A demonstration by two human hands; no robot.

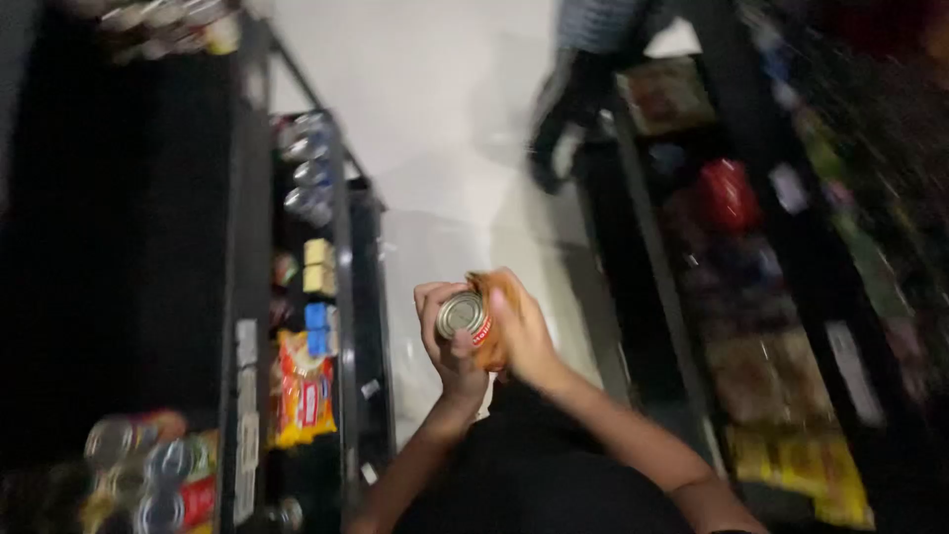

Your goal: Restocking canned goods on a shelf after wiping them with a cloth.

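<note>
can: small round tin, silver metal lid up, red/white label band; held mid-aisle over pale floor
left hand: fingers curled round can, gripped w/ thumb on lid edge
right hand: closed on can's side
shelf L: black metal; yellow/red crinkly bag, blue + yellow boxes above
cans btm-L: silver tops, red labels
shelf R: blurred pkgs, red + yellow

A round tin can with a silver top and red-and-white label sat between both hands. On the left shelves hung a yellow-and-red snack bag, with red-labelled cans lower left and yellow packets lower right.
</note>
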